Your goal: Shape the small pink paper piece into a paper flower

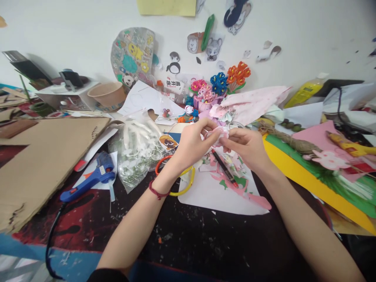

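Both hands meet over the middle of the table around a small, crumpled pale pink and white piece (221, 134), thin like paper or cloth. My left hand (195, 143) pinches its left side between thumb and fingers. On the right side, my right hand (246, 147) grips it with thumb and fingertips. The fingers cover much of the piece, so its full shape is hidden. Beneath the hands lie a white sheet (202, 197), pink and green paper scraps (249, 196) and a dark pen (223, 166). A yellow ring (191, 181) shows beside my left wrist.
A blue glue gun (91, 180) with its cord lies at left, near a cardboard sheet (58, 156). A clear plastic bag (132, 172) sits left of the hands. Pipe-cleaner flowers (219, 83) stand behind. Yellow card (296, 172) and twine (299, 141) are at right.
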Demonstrator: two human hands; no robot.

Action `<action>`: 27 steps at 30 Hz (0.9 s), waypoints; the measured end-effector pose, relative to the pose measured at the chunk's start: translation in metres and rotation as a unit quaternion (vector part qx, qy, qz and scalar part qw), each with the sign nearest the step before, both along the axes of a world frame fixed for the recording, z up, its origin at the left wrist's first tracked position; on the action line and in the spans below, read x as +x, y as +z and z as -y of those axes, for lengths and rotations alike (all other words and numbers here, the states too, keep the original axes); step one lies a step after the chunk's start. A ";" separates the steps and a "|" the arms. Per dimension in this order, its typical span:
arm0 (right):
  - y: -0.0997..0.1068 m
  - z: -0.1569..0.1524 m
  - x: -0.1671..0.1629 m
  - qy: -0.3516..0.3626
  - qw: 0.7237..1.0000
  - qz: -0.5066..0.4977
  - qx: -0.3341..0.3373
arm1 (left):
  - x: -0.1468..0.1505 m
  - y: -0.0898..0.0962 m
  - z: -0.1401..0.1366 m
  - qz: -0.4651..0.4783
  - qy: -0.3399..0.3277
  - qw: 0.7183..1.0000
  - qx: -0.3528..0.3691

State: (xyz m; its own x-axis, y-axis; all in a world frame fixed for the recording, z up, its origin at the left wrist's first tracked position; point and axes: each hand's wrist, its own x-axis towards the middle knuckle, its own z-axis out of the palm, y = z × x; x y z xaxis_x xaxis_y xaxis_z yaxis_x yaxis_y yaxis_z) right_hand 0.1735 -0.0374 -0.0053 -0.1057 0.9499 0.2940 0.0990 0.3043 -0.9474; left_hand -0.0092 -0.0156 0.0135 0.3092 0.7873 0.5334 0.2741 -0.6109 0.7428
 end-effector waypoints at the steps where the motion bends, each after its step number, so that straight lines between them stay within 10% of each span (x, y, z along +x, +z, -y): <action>1: 0.000 0.000 -0.001 -0.001 1.000 -0.002 0.009 | -0.001 0.000 0.000 -0.001 -0.004 1.000 0.001; 27: -0.001 0.004 -0.003 0.049 0.998 -0.045 -0.005 | 0.001 -0.004 0.001 0.057 0.073 0.994 0.059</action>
